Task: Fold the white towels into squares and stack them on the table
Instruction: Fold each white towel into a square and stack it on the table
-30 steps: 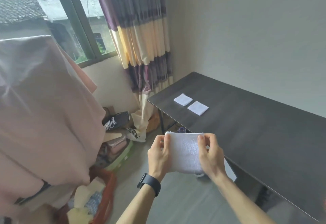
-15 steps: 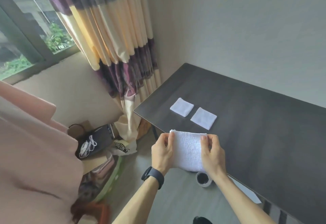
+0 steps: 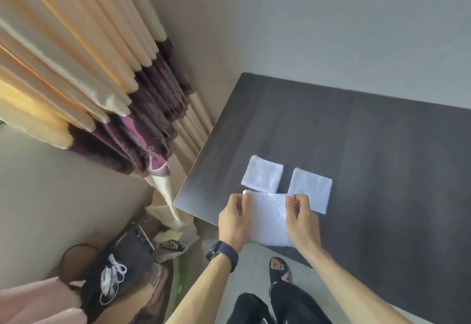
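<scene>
I hold a folded white towel in the air over the near left corner of the dark table. My left hand pinches its top left corner and my right hand pinches its top right corner. Two folded white squares lie side by side on the table just beyond my hands: the left square and the right square, apart from each other. The held towel's top edge overlaps the near edges of both in the picture.
A striped cream and purple curtain hangs at the left beside the table. Bags, a box and a shoe clutter the floor at lower left. My sandalled foot stands by the table's near edge. A wall runs behind the table.
I have stepped closer to the table. The held towel has moved forward and now hangs above the table's near edge, just short of the two folded squares. Both hands keep their grip.
</scene>
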